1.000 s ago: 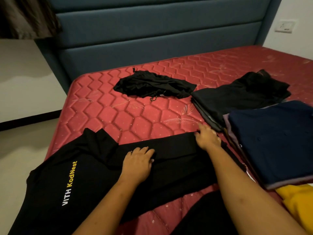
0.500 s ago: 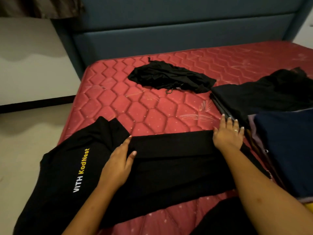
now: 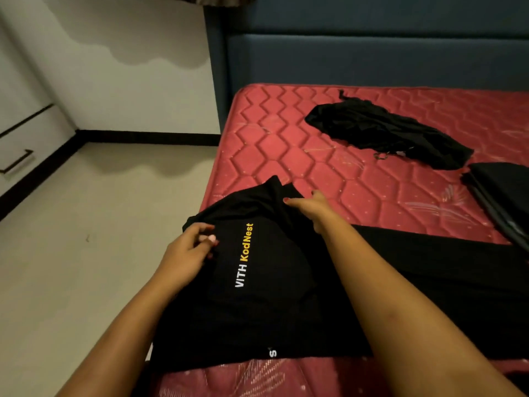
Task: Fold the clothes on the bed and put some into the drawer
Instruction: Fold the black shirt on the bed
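Here, left hand [image 3: 183, 253] and right hand [image 3: 310, 209] fingers in pinch on black shirt [image 3: 257, 310] edges, open mattress [image 3: 286, 144] beyond.

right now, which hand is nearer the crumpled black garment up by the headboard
Right. The right hand is at the far edge of the black t-shirt, closest to the crumpled black garment; the left hand grips its floor-side edge, farther off.

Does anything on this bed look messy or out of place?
Yes: a crumpled black garment lies in an unfolded heap on the bare red mattress near the headboard, unlike the flat folded pile at the right edge. The black T-shirt being folded slightly overhangs the mattress's side.
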Demonstrator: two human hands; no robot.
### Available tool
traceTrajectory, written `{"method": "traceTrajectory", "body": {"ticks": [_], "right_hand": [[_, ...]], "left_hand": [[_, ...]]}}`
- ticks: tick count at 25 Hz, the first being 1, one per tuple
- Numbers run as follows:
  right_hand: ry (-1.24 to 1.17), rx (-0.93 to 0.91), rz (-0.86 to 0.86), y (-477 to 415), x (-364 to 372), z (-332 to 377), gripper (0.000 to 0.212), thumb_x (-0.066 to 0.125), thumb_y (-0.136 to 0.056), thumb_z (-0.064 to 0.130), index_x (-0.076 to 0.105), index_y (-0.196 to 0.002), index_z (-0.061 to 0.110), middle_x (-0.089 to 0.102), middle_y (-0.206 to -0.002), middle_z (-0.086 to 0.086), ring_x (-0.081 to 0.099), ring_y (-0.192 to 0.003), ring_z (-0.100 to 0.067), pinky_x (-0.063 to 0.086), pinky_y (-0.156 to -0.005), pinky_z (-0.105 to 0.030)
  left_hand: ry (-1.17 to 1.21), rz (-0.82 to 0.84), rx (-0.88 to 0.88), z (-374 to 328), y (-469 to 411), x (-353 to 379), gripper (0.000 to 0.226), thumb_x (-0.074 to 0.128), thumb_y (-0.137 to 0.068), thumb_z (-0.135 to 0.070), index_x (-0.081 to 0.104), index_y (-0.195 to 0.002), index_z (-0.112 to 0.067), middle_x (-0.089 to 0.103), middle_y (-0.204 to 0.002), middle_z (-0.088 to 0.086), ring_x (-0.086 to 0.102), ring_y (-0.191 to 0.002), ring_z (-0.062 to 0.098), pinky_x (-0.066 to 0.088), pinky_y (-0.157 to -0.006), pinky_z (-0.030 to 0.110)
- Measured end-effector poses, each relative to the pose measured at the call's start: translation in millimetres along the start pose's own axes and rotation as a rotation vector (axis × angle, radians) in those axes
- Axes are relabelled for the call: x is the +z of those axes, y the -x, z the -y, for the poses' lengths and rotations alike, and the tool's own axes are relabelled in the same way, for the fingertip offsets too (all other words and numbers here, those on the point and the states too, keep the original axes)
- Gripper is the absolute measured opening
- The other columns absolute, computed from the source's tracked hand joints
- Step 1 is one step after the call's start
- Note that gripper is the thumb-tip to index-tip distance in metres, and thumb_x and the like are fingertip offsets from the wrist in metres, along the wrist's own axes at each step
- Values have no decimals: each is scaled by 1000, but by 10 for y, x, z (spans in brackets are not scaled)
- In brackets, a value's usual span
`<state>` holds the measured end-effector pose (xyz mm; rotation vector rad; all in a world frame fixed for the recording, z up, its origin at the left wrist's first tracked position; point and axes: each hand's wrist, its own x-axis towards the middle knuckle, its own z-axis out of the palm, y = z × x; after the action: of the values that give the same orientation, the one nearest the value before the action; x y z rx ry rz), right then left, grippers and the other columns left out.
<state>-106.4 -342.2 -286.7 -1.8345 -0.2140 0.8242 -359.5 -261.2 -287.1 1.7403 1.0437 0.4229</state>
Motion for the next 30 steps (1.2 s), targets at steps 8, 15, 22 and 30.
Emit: {"method": "traceTrajectory", "body": {"ticks": [8,15,22,30], "right_hand": [[231,-287,673,584,315,-170,36,69,-82,-1,65,-113,17,70,-106,-3,66,-94,-13,52,-85,-21],[779,-582,671,1018,282,-623,32,66,-88,10,69,-119,21,65,-104,18,55,-99,12,39,-95,-12],[621,-519,703,1139,145,-452,36,60,-93,10,62,-126,24,65,-121,7,57,-113,-2,42,-104,-24],[839,-172,270,776,-2014,-563,37,63,-90,4,61,-125,15,65,-114,-2,59,-106,-14,42,-89,-17]], "left_hand": [[338,59,-184,-167,33,182,40,31,-102,-46,26,-141,-38,59,-120,0,61,-98,22,48,-78,35],[154,171,-88,-2,224,149,34,53,-96,-5,59,-124,-24,57,-124,2,54,-109,12,45,-78,13],[-513,93,-42,120,35,-61,48,49,-84,-1,57,-129,-14,55,-131,10,58,-112,29,48,-95,35],[-901,-267,745,-84,283,404,41,73,-67,-5,64,-107,-7,60,-103,11,61,-77,32,50,-51,38]]}}
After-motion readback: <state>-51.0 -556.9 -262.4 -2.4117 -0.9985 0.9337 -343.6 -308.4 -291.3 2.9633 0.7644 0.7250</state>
